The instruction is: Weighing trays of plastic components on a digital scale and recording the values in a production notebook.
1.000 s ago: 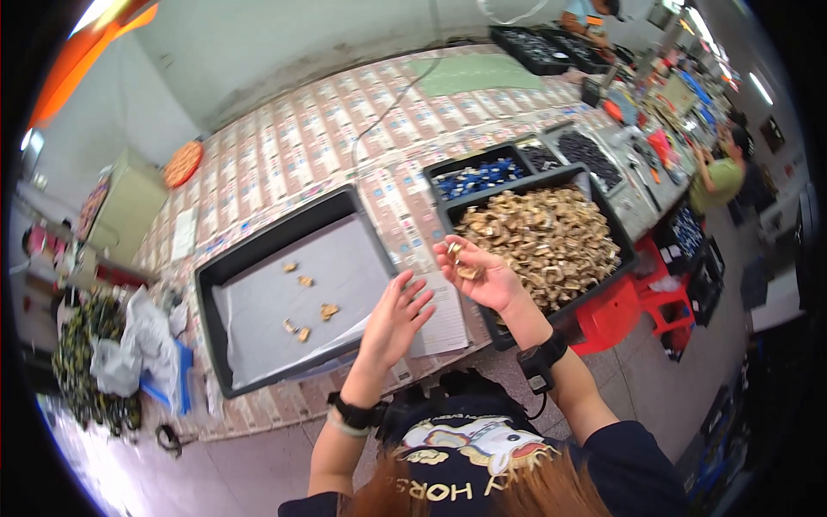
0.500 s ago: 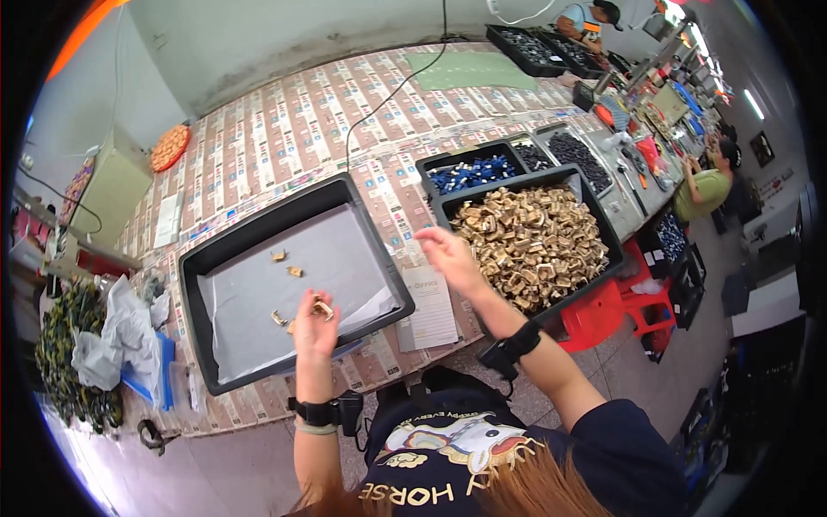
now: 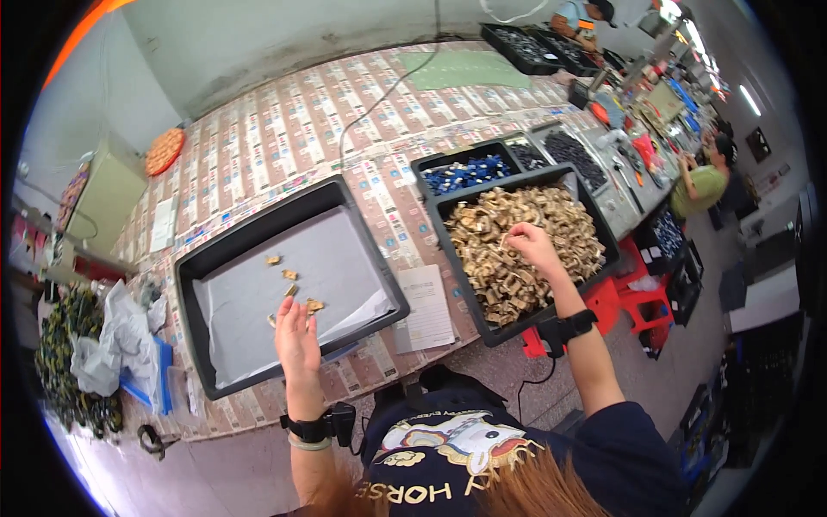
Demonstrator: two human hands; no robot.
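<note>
My left hand (image 3: 296,334) hovers flat and open over the near part of a shallow black tray (image 3: 222,250) lined with grey paper, right by several small brass-coloured parts (image 3: 293,291) lying on the paper. My right hand (image 3: 531,244) reaches into a deep black bin (image 3: 465,280) heaped with brass-coloured parts (image 3: 500,258), fingertips pinched down among them. Whether a part is between the fingers I cannot tell. Both wrists wear black bands.
A white paper sheet (image 3: 426,306) lies between tray and bin. Behind the bin stand bins of blue parts (image 3: 465,172) and dark parts (image 3: 573,151). Bags and bundles (image 3: 86,362) pile at the left. A red stool (image 3: 642,280) stands at right; other people work beyond.
My left hand went from near my right hand to the tray and set a part down, then opened. My right hand moved back into the brass-part bin.
</note>
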